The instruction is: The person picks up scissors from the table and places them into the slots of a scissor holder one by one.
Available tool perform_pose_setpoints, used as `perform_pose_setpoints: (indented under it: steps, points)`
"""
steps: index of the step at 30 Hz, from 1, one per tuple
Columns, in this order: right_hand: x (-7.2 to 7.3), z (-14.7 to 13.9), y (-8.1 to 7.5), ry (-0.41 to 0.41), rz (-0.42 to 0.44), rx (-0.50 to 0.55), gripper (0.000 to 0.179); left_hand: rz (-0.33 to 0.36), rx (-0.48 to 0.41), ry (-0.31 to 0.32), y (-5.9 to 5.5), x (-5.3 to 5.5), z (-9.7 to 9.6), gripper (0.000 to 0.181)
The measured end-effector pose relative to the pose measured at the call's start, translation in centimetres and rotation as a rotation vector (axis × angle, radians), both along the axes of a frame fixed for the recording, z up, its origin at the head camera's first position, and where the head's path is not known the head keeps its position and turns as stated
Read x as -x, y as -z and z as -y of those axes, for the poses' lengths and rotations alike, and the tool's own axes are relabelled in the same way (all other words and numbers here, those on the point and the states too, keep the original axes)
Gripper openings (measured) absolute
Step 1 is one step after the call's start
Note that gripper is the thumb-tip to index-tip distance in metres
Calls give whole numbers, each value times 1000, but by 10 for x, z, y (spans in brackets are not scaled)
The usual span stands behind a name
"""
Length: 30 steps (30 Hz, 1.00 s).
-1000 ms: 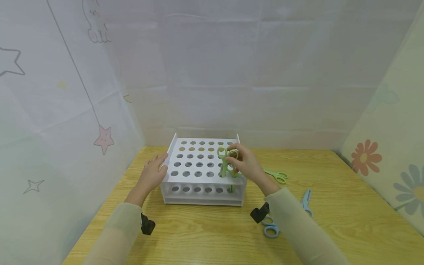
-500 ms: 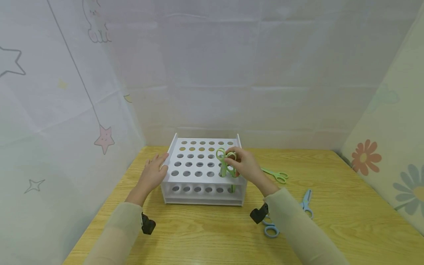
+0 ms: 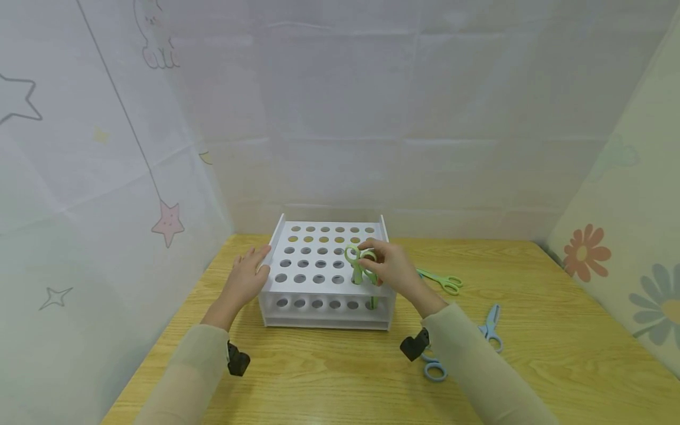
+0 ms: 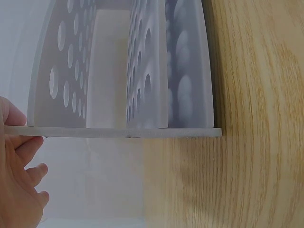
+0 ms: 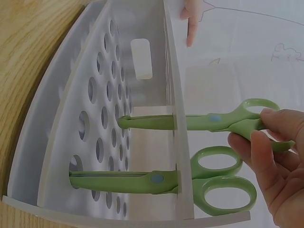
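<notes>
A white tiered rack (image 3: 310,271) with rows of round holes stands on the table. My left hand (image 3: 247,277) grips its left side panel, thumb inside and fingers outside in the left wrist view. My right hand (image 3: 393,265) pinches the handle of green scissors (image 5: 209,122), whose blades pass down through a hole of the upper plate. In the right wrist view their tip shows between the upper and lower plates. A second pair of green scissors (image 5: 126,183) stands in the front right corner hole, handle loops above the upper plate.
More green scissors (image 3: 450,283) lie on the wood table (image 3: 319,378) right of the rack. Blue scissors (image 3: 493,321) and blue handle loops (image 3: 435,371) lie nearer, partly hidden by the right sleeve. A white patterned cloth (image 3: 340,118) hangs behind the table.
My right hand has come down a little, lowering the green scissors further into the rack's hole. The left hand stays at the rack's side panel.
</notes>
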State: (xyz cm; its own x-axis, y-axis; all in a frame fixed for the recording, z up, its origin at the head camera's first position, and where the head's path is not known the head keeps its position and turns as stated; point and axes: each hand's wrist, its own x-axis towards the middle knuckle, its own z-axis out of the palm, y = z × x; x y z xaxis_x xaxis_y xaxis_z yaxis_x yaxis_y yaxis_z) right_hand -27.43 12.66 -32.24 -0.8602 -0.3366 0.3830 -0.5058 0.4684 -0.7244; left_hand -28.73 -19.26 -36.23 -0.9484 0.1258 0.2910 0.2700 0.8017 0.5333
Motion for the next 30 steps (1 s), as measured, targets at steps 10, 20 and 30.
perform_pose_setpoints:
  steps: [10, 20, 30]
  points:
    - [-1, 3, 3, 32, -24, -51, 22, 1, -4, 0, 2, 1, 0, 51]
    - [0, 6, 8, 71, -77, -176, 26, 1, -6, 1, 1, 1, 1, 51]
    - [-3, 10, 11, 109, -18, -177, 27, -6, -1, 3, 2, 2, 0, 50]
